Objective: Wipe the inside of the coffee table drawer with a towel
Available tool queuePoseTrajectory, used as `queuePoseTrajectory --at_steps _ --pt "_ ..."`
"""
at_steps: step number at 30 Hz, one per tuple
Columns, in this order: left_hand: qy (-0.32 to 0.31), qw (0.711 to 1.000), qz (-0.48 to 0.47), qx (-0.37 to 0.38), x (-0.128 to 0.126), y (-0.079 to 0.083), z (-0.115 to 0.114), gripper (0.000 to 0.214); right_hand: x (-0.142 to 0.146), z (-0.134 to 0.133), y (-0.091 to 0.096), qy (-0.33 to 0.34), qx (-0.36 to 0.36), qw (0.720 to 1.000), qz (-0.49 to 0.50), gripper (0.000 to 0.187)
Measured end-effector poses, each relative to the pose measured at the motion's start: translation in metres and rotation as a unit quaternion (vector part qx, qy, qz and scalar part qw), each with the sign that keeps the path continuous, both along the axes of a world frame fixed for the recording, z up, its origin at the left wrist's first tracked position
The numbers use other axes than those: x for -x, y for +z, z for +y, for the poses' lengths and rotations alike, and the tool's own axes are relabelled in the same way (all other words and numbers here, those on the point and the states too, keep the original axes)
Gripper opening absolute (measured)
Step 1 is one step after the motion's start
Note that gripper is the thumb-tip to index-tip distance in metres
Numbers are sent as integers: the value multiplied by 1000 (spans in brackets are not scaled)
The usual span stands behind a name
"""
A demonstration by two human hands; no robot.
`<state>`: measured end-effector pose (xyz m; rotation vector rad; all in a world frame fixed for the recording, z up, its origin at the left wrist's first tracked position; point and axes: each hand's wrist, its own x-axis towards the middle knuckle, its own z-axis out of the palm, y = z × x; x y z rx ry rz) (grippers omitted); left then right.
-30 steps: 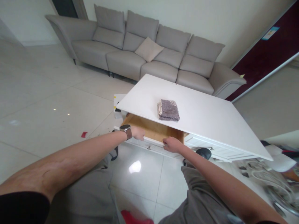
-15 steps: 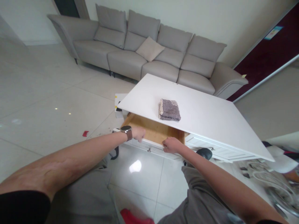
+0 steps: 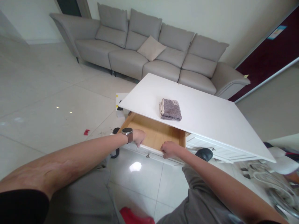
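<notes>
The drawer (image 3: pixel 156 132) sticks out a bit more than it did a second ago, so more of its yellow wood floor shows. Both hands are a little nearer to the person now, along with the drawer's front. The left hand (image 3: pixel 139 137), with a watch (image 3: pixel 127 131) on its wrist, grips the top edge of the drawer's front. The right hand (image 3: pixel 170 148) holds the same edge farther right, its fingers curled over the top. A small metal knob (image 3: pixel 147 156) sits on the front between them, just below.

The drawer is at the near left side of a white table (image 3: pixel 215 115). A folded purple-gray cloth (image 3: pixel 171 109) lies on top, in the same spot as before, near the edge above the drawer.

On the far side stands a long gray sofa (image 3: pixel 128 63) with a pale pillow (image 3: pixel 151 48) on it. The floor (image 3: pixel 46 84) has big shiny tiles. A red scrap (image 3: pixel 86 132) lies on the left.
</notes>
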<state>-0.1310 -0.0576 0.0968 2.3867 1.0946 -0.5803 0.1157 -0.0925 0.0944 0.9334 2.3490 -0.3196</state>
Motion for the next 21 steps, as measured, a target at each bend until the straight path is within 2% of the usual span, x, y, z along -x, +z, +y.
queuePoseTrajectory --at_steps 7,13,17,21 --pt "-6 997 51 59 -6 -2 -8 29 4 -14 -2 4 34 999 22 30" --pt "-1 992 43 118 -8 -15 -17 29 5 -23 -16 22 95 994 39 30" --pt "22 991 28 130 -7 -22 -21 33 7 -28 -19 27 109 993 40 31" --pt "17 992 19 126 -7 -23 -21 33 7 -28 -15 14 118 992 31 34"
